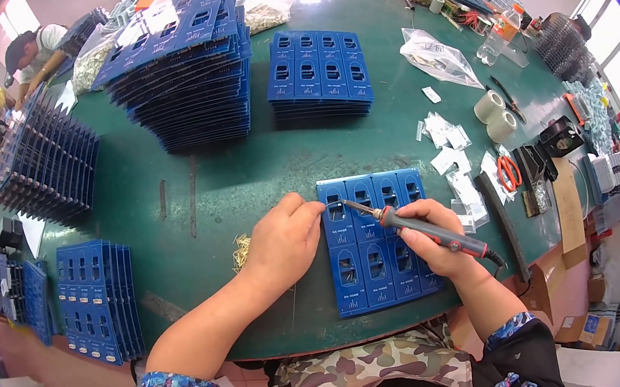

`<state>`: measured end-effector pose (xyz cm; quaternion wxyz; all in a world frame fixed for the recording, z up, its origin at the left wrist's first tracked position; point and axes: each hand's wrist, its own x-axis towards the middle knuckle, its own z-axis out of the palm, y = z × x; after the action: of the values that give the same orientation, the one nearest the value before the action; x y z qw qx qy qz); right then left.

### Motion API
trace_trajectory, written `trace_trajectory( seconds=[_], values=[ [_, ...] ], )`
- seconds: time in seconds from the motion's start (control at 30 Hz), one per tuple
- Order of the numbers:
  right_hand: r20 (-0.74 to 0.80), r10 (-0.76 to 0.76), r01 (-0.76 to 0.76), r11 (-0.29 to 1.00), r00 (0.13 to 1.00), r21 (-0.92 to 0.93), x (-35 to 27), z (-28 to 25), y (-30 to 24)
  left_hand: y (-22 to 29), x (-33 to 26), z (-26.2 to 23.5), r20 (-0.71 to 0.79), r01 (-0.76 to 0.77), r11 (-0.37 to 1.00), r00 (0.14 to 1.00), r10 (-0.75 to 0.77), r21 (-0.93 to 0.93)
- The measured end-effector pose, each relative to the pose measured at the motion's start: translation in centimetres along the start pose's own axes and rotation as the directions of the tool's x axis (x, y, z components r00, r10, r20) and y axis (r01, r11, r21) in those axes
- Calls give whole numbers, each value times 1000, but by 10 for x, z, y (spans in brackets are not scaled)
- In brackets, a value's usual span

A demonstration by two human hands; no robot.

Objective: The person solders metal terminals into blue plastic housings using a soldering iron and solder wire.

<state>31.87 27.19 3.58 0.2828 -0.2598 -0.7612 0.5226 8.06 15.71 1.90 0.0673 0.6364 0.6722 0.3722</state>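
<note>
Where the grey-and-red, pen-shaped soldering iron (449,239) is gripped: its handle is clamped by the fingers of the right hand (442,260), over the panel's right half.
Panel: a flat blue rectangular sheet with rows of dark cutouts (368,234) is laid on the green tabletop (244,171); its right side is partly covered by hand and iron.
Iron tip: it is held at the panel's upper-left cutout; whether metal is touched cannot be told.
Left hand: thumb and forefinger of the bare left hand (283,242) are brought to the panel's left edge; whether they are closed on something thin cannot be made out.
Pins: a heap of slender brass-coloured pieces (240,253) is seen left of the panel, single shapes blurred.
Stacks: a tall pile of blue sheets (185,77) and a lower one (317,67) are set beyond the panel, undersides hidden.
</note>
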Motion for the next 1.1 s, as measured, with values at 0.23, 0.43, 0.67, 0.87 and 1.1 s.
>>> trace_trajectory(
  seconds=[0.23, 0.43, 0.67, 0.87, 1.1],
  values=[
    [10, -28, 28, 998, 1000, -49, 1, 0, 1, 0, 0, 0, 7, -6, 1000, 1000, 6, 3],
    [-6, -35, 35, 999, 999, -36, -1, -4, 2, 0, 0, -2, -10, -18, 1000, 1000, 18, 1],
    [36, -95, 97, 994, 995, -56, 0, -3, 0, 4, -1, -5, 14, -19, 1000, 1000, 19, 15],
    [53, -95, 99, 993, 994, -68, 1, -3, -1, 2, -1, -3, 17, -31, 999, 999, 31, 18],
    [48, -66, 69, 996, 997, -57, 1, -3, 0, 2, -1, -3, 23, -27, 999, 999, 27, 24]
  ],
)
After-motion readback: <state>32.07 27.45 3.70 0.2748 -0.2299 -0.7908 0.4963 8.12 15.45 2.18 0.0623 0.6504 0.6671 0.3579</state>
